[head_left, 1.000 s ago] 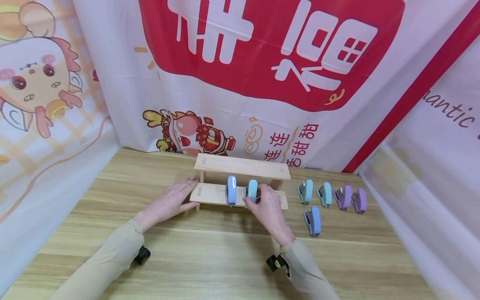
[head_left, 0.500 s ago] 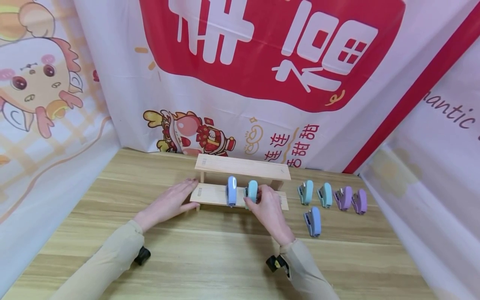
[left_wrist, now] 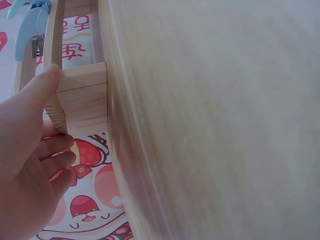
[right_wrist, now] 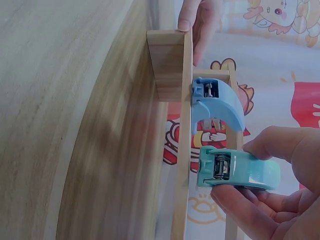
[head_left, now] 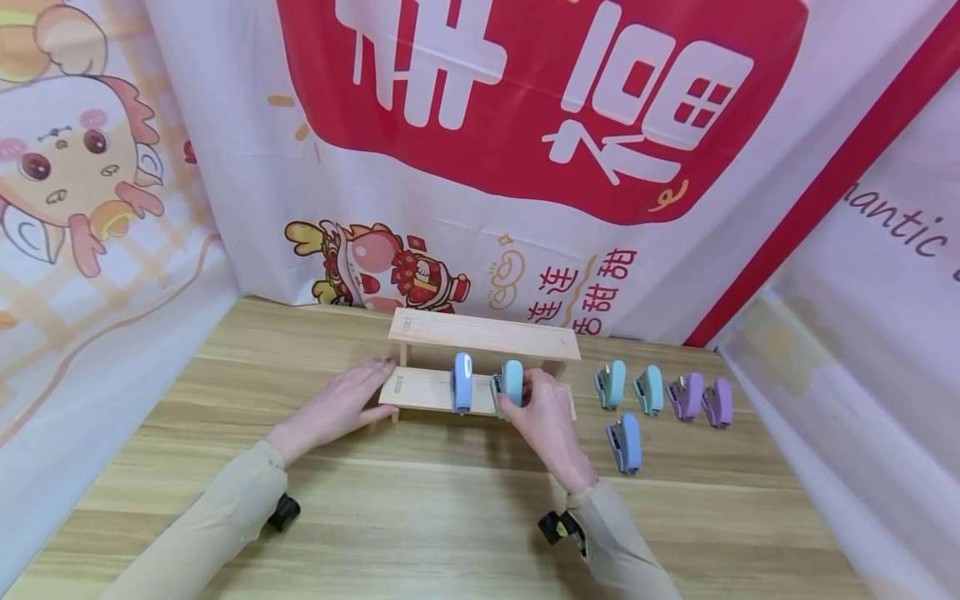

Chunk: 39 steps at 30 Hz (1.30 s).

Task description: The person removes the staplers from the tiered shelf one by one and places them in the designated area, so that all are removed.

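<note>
A small two-tier wooden shelf (head_left: 483, 333) stands at the back of the table. My left hand (head_left: 341, 407) grips its left end, thumb on the front edge of the lower board (left_wrist: 56, 37) and fingers bent behind it. Between the thumb and fingers of my right hand (head_left: 549, 421) is a teal stapler (head_left: 512, 380), held upright over the lower board. Whether its base touches the wood, I cannot tell. Just left of it, a blue stapler (head_left: 462, 383) stands on the same board; the right wrist view shows this blue stapler (right_wrist: 222, 102) apart from the teal one.
Right of the shelf, a row of staplers stands on the table: two teal ones (head_left: 613, 385) and two purple ones (head_left: 686, 395). Another blue stapler (head_left: 627, 443) is nearer the front. A printed cloth (head_left: 480, 183) hangs close behind the shelf.
My right hand has shifted slightly to the right with the teal stapler, widening the gap to the blue one. The left hand and the shelf have stayed put.
</note>
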Each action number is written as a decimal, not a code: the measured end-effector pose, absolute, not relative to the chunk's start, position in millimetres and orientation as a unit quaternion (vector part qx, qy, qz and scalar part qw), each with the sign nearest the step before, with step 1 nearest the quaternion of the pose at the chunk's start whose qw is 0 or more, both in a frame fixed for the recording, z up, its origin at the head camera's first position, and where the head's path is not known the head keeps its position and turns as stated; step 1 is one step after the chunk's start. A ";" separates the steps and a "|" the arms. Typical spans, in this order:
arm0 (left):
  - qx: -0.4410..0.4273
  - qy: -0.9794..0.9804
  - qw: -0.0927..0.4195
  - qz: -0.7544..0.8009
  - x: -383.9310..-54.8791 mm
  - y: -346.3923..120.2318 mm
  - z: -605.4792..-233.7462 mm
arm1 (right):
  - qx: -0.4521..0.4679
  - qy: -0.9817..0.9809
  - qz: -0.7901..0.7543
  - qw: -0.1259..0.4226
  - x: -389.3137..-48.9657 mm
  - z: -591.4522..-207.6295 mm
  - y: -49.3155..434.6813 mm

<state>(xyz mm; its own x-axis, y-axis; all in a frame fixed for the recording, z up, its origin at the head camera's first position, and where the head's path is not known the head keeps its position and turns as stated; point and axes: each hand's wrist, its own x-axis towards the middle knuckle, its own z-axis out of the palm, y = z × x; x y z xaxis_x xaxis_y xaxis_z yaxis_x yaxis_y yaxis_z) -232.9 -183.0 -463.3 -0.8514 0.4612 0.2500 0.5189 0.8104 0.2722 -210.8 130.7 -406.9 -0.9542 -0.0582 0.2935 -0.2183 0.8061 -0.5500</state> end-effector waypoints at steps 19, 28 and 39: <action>-0.261 -0.947 0.082 -0.167 -232.1 -181.6 -461.9 | 0.057 -0.937 0.305 0.161 -205.1 -401.4 171.0; -0.259 -0.948 0.076 -0.167 -233.8 -182.5 -462.9 | 0.032 -0.937 0.302 0.172 -201.0 -395.7 197.6; -0.260 -0.947 0.078 -0.170 -233.7 -182.1 -462.5 | -0.001 -0.941 0.271 0.204 -197.0 -395.4 232.4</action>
